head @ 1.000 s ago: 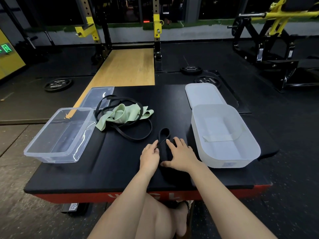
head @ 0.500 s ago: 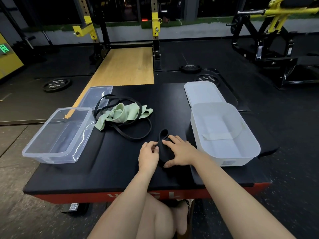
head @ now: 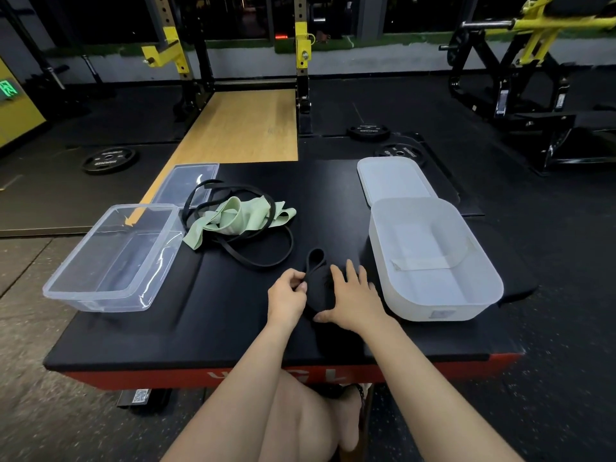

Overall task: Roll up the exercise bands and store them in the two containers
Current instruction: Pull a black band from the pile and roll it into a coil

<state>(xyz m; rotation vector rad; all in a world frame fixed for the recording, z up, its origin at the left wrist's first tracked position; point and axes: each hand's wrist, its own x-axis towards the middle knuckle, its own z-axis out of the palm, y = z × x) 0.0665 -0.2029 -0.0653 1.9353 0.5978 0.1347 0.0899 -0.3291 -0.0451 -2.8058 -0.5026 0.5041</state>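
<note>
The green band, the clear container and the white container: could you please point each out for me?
green band point(head: 230, 216), head view, on its bunched middle.
clear container point(head: 96, 296), head view, on its near rim.
white container point(head: 443, 315), head view, on its near wall.

both forearms are bare, no sleeves showing up to the frame's edge. the left hand point(head: 287, 299) and right hand point(head: 350, 296) wear no gloves, rings or watch that can be seen. the knees are bare too. a foot point(head: 350, 418) shows a dark strap at the ankle, perhaps a sandal.
</note>
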